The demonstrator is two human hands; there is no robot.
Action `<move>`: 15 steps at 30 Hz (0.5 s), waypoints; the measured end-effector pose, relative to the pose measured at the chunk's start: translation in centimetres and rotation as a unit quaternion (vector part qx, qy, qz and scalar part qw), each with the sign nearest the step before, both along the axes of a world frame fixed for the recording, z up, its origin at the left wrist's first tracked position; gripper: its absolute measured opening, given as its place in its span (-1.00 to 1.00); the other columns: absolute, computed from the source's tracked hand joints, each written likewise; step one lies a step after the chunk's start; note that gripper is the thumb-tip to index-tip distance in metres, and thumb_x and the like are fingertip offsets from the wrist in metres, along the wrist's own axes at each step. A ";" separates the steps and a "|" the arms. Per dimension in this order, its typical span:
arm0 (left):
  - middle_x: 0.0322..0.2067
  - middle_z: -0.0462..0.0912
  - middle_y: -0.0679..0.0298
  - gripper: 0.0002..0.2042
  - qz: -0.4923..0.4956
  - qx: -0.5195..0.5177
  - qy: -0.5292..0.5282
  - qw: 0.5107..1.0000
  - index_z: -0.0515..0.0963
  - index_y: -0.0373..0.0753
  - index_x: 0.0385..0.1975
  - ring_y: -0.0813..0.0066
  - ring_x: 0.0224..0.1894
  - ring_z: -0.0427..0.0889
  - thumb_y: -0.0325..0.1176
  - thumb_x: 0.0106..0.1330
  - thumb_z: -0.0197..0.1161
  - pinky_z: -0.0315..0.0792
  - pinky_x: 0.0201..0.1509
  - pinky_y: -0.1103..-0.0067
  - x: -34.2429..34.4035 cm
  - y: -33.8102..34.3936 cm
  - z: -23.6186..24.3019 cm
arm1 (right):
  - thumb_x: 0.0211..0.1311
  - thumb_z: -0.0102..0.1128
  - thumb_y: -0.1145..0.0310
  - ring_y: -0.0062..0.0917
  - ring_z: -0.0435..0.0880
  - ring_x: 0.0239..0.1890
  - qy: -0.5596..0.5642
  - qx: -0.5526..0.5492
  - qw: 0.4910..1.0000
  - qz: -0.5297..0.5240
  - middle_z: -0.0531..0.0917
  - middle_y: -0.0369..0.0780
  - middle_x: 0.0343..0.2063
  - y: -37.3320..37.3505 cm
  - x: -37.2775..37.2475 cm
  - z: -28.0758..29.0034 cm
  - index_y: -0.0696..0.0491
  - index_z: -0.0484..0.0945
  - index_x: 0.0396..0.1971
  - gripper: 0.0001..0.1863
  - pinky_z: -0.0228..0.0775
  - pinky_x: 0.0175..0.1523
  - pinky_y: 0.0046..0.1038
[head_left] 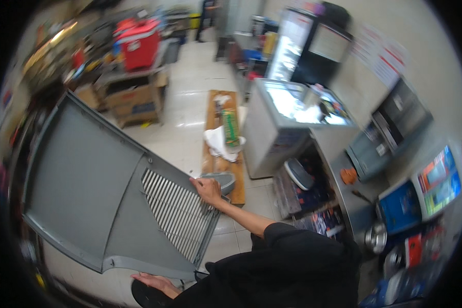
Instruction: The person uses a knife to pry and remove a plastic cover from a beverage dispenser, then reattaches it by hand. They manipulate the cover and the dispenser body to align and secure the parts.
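Observation:
A large grey panel (82,169), with a slatted vent (172,213) at one end, tilts across the left half of the head view. Along its upper right edge, beside the vent, my right hand (209,192) is closed on the rim, fingers partly hidden. Palm up, my left hand (156,282) lies right at the panel's lower edge, its fingers stretched out; whether it bears any weight I cannot tell. Just beyond my right hand, a grey rounded object (222,180) rests on a wooden bench (236,195).
The bench also carries a white cloth (218,142) and a green box (231,127). To its right stand a glass-topped freezer (262,128) and a cluttered counter (339,159). A red cooler box (138,45) sits at the far left. Someone stands in the far background.

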State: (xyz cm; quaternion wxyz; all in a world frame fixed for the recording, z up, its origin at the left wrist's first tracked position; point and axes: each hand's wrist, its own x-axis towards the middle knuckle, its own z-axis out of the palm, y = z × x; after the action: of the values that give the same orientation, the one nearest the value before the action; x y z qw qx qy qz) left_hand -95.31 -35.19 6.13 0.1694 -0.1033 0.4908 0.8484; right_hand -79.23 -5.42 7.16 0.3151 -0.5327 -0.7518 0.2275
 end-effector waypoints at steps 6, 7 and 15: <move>0.25 0.03 0.11 -0.12 -0.265 0.381 0.130 0.876 -0.06 -0.39 0.25 0.24 0.28 0.01 0.28 0.17 -0.11 -0.18 0.33 0.29 0.6 21.0 14.3 | 0.14 -0.02 -0.16 -0.43 0.44 -0.73 0.204 0.111 0.947 -0.223 0.46 -0.08 -0.78 11.8 24.0 8.3 0.05 0.63 -0.35 -0.46 0.26 -0.53 -0.38; 0.24 0.06 0.12 -0.13 -0.323 0.371 0.190 0.850 -0.05 -0.39 0.25 0.25 0.28 0.03 0.27 0.18 -0.11 -0.16 0.32 0.32 1.5 25.6 16.3 | 0.13 -0.03 -0.19 -0.47 0.42 -0.73 0.203 0.139 0.932 -0.268 0.45 -0.08 -0.78 13.7 28.6 9.0 0.08 0.63 -0.33 -0.42 0.26 -0.53 -0.40; -0.08 0.45 0.18 -0.46 -0.421 0.285 0.220 0.832 0.35 -0.34 -0.01 0.37 -0.02 0.41 0.01 0.19 0.05 0.26 0.05 0.51 25.7 51.5 27.7 | 0.17 -0.11 -0.22 -0.57 0.25 -0.63 0.212 0.154 0.860 -0.437 0.26 -0.26 -0.79 22.5 60.8 10.7 0.16 0.31 -0.72 -0.34 0.13 -0.48 -0.43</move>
State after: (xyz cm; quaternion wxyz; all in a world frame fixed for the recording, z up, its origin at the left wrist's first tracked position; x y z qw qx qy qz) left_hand -69.65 16.35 33.79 0.4198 0.3555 0.2473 0.7976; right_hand -18.43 17.04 17.87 0.6120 -0.6902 -0.3820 0.0556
